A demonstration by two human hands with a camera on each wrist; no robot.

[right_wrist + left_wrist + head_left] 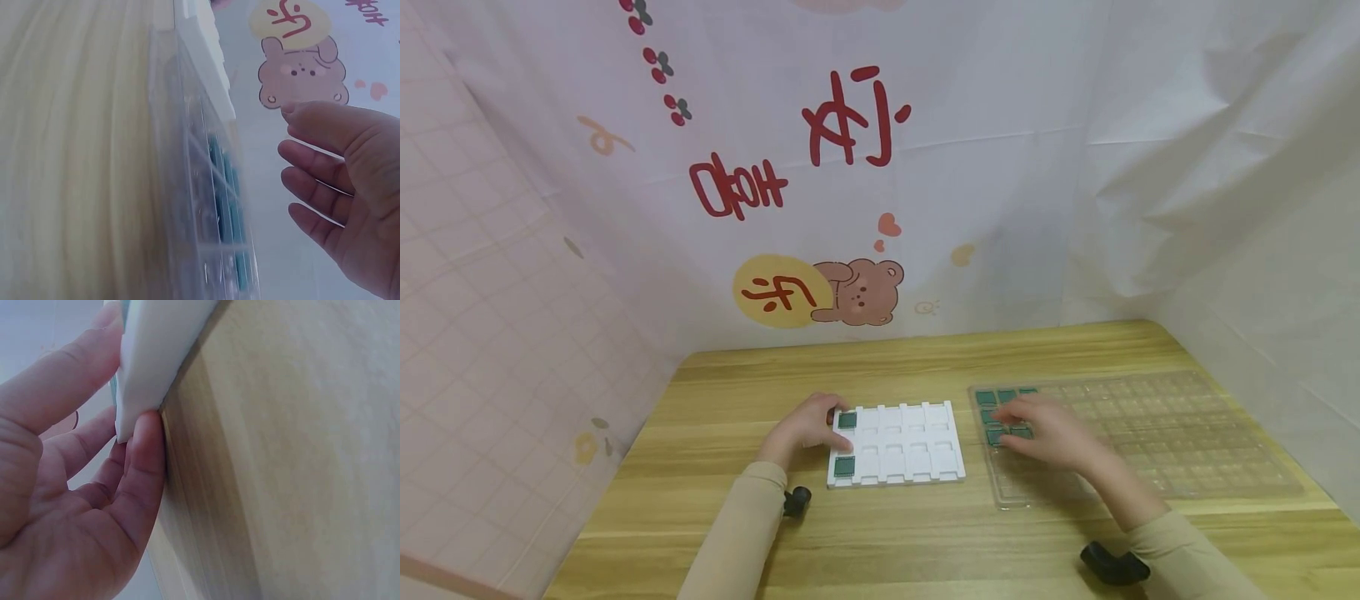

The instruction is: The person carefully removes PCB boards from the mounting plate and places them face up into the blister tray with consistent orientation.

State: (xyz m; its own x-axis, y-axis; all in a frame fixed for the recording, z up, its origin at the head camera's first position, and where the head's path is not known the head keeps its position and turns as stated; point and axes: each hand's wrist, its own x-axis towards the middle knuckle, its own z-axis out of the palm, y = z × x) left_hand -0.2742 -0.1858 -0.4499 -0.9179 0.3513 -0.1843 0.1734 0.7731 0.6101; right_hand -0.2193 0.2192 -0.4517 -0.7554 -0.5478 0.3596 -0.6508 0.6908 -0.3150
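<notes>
A white compartment tray lies on the table, with one green chip at its upper left and another green chip at its lower left. My left hand grips the tray's left edge, its thumb on top between the two chips. In the left wrist view, the fingers bear on the side of the white tray. Over the left part of a clear plastic tray hovers my right hand, fingers loosely bent and holding nothing. Several green chips sit in that tray, some partly hidden by the hand.
Wood-grain table underneath, backed by a white printed curtain with a bear and red characters. Black wrist pieces are by both forearms. The clear tray reaches towards the table's right edge.
</notes>
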